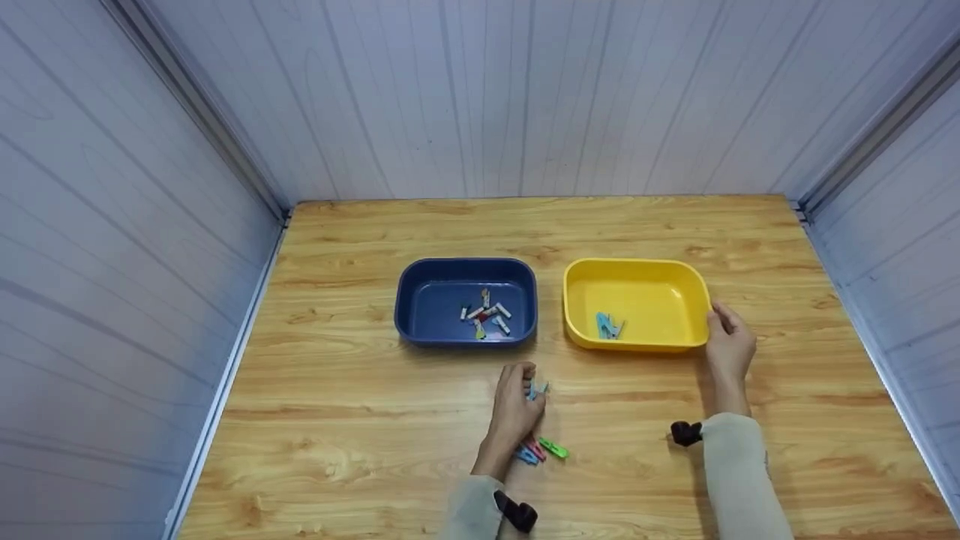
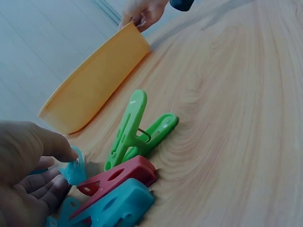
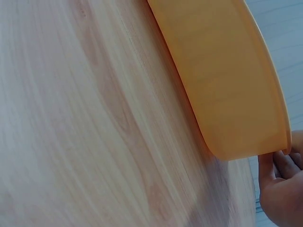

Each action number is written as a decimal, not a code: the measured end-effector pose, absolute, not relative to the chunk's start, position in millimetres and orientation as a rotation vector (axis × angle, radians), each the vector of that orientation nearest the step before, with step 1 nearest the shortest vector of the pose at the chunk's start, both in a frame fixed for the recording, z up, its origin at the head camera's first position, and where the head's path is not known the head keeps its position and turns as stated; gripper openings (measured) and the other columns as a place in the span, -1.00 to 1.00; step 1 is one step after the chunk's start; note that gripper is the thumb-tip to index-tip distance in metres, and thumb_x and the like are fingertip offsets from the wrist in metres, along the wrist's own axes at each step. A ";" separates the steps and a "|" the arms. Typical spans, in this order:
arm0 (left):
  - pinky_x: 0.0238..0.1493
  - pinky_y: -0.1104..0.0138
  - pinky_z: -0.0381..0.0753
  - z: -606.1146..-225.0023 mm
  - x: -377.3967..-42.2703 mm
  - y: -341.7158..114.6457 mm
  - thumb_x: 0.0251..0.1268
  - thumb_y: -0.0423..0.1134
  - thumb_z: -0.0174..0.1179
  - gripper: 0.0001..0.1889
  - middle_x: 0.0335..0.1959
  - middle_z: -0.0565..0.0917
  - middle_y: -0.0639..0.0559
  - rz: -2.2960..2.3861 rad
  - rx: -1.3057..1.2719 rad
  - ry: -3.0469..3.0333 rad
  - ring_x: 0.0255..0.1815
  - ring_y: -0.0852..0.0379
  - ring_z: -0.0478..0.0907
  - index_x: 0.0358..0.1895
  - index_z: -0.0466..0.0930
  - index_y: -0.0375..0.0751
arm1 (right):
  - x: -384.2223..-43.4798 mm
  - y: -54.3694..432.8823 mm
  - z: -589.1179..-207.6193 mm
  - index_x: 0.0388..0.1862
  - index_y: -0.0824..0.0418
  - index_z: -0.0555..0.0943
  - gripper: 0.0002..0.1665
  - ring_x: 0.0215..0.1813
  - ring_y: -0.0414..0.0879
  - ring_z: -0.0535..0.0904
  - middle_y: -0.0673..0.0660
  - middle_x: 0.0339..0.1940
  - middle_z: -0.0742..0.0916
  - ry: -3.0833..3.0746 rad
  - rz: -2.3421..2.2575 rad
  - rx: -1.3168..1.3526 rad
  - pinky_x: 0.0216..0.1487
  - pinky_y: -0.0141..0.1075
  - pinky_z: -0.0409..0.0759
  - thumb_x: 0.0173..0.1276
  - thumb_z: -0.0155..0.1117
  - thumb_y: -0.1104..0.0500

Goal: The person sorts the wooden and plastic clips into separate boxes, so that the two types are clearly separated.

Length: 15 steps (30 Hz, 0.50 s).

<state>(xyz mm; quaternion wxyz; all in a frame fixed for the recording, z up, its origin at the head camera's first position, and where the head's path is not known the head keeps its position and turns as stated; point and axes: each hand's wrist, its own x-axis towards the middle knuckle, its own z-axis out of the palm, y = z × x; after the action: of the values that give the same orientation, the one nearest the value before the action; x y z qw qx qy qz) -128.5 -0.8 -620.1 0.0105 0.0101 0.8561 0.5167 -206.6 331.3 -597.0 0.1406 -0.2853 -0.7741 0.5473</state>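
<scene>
My left hand (image 1: 516,405) pinches a light-blue clothespin (image 1: 534,391) just above the table, in front of the gap between two bins. Under and beside it lie a green clothespin (image 2: 135,132), a pink-red clothespin (image 2: 120,182) and another blue clothespin (image 2: 118,205). With its fingers at the rim, my right hand (image 1: 731,345) grips the right end of a yellow bin (image 1: 637,346). Inside that bin are light-blue clothespins (image 1: 607,326) near the front left corner. In the right wrist view, the right hand (image 3: 284,194) shows partly, at the bin's end.
A dark blue bin (image 1: 466,265) stands left of the yellow one, with several small white pieces with coloured parts (image 1: 481,315) inside. Wood-patterned table (image 1: 337,420) surrounds both bins. Pale panel walls (image 1: 487,97) close off the back and both sides.
</scene>
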 end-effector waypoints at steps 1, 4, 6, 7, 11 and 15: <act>-0.02 0.27 0.58 -620.4 -129.0 -1.2 0.03 -0.51 0.23 -0.57 -0.07 0.51 -0.10 1.623 0.025 2.663 -0.08 0.04 0.52 0.06 0.46 -0.34 | -206.5 331.4 -596.9 0.28 0.16 0.49 -0.54 0.27 -0.13 0.47 0.14 0.29 0.56 -2.236 1.581 -0.827 0.23 -0.35 0.46 0.47 0.05 0.06; -0.07 0.27 0.59 -620.6 -130.5 -2.3 0.09 -0.44 0.25 -0.61 -0.10 0.51 -0.10 1.656 0.014 2.639 -0.11 0.06 0.52 0.04 0.47 -0.35 | -205.9 331.6 -596.6 0.28 0.15 0.49 -0.54 0.28 -0.13 0.46 0.13 0.29 0.56 -2.237 1.577 -0.836 0.25 -0.34 0.45 0.47 0.05 0.05; -0.09 0.28 0.59 -620.6 -131.4 -3.0 0.13 -0.40 0.26 -0.63 -0.11 0.51 -0.10 1.669 0.013 2.627 -0.13 0.07 0.51 0.04 0.47 -0.35 | -205.5 331.6 -596.1 0.29 0.14 0.49 -0.54 0.28 -0.13 0.46 0.12 0.30 0.56 -2.237 1.583 -0.840 0.25 -0.33 0.45 0.47 0.04 0.05; -0.09 0.28 0.59 -620.5 -131.7 -3.2 0.15 -0.38 0.27 -0.63 -0.11 0.51 -0.11 1.673 0.014 2.624 -0.13 0.07 0.51 0.04 0.48 -0.36 | -205.4 331.6 -595.9 0.29 0.14 0.49 -0.54 0.28 -0.13 0.46 0.12 0.30 0.56 -2.238 1.584 -0.842 0.25 -0.33 0.44 0.47 0.04 0.05; -0.09 0.28 0.59 -620.0 -132.9 -3.7 0.15 -0.39 0.27 -0.63 -0.11 0.53 -0.13 1.697 0.000 2.594 -0.13 0.06 0.51 0.04 0.48 -0.37 | -206.3 331.6 -595.4 0.30 0.13 0.48 -0.53 0.29 -0.14 0.44 0.11 0.30 0.55 -2.237 1.599 -0.855 0.26 -0.34 0.43 0.47 0.04 0.04; -0.08 0.25 0.59 -619.3 -134.4 -4.3 0.11 -0.45 0.26 -0.62 -0.10 0.54 -0.13 1.737 -0.020 2.543 -0.13 0.06 0.50 0.04 0.49 -0.36 | -207.0 331.8 -595.3 0.30 0.14 0.47 -0.52 0.31 -0.14 0.44 0.11 0.31 0.54 -2.235 1.609 -0.863 0.28 -0.33 0.42 0.47 0.04 0.03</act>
<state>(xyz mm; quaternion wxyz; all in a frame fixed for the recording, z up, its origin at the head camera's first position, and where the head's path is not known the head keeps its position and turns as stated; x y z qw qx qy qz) -134.4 -4.3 -619.3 0.0308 -0.0064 0.8253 0.5638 -207.0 331.8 -595.3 0.1272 -0.2967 -0.7682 0.5529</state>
